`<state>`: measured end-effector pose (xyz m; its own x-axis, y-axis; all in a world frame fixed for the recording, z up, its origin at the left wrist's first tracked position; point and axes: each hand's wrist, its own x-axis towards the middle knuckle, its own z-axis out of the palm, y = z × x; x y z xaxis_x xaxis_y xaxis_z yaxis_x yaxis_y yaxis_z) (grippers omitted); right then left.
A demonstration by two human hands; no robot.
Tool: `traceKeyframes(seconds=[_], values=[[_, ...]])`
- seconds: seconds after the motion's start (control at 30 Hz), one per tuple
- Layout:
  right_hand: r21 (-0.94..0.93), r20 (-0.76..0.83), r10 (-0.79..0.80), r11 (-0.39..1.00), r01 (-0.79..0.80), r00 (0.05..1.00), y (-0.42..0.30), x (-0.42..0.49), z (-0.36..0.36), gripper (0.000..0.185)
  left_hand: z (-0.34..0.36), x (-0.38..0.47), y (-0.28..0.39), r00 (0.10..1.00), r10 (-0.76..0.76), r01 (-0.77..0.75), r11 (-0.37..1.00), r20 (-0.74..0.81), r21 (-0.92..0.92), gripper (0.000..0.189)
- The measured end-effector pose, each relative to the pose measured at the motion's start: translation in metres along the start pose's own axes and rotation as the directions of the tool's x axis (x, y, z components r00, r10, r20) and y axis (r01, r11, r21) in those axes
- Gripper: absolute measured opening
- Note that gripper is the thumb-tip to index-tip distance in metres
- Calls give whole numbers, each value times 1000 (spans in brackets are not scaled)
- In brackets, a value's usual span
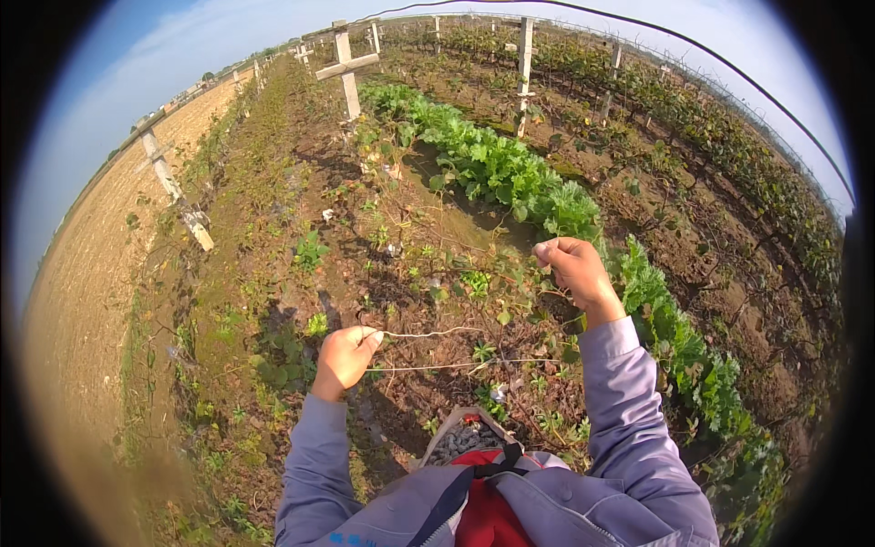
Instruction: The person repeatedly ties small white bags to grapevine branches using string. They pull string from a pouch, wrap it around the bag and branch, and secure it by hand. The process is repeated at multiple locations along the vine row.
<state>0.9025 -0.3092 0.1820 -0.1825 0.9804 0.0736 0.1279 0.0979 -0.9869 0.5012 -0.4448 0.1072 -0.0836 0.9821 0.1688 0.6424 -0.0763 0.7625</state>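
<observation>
My left hand point(346, 357), at the lower centre-left, pinches one end of a thin pale wire or string point(431, 334) between thumb and forefinger. The strand runs right from the fingertips and its far end is hard to follow. My right hand point(571, 269) is raised higher and to the right, fingers curled with thumb against forefinger; whether something thin is between them cannot be made out. A second pale strand point(451, 366) stretches across just below. At my waist hangs an open pouch point(437, 437) holding small dark grey pieces and something red.
A row of leafy green plants point(492, 161) runs diagonally past my right side. Concrete posts with crosspieces point(347, 75) stand ahead, another post point(164, 171) at left. Vines and weeds cover the soil. A dark cable point(656, 27) arcs overhead.
</observation>
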Motion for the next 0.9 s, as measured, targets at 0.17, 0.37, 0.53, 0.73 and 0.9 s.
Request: traceKeyframes(seconds=[0.17,0.37,0.53,0.73,0.9], values=[[-111,368,-104,982,155,924,82,-54,112,29,-4,-42,-10,985,130,-131,991,116,0,23],[-64,721,149,987,-150,676,94,-83,209,29,-10,-67,-4,987,120,-106,987,111,-124,22],[88,770,318,806,-586,554,94,-89,198,27,-2,-83,-42,990,-134,116,958,-50,-261,25],[171,886,235,636,-752,401,94,-99,203,28,20,-78,-89,894,-334,132,833,-298,-538,32],[159,889,245,628,-762,387,97,-111,209,28,32,-75,-124,812,-428,154,813,-397,-561,30]])
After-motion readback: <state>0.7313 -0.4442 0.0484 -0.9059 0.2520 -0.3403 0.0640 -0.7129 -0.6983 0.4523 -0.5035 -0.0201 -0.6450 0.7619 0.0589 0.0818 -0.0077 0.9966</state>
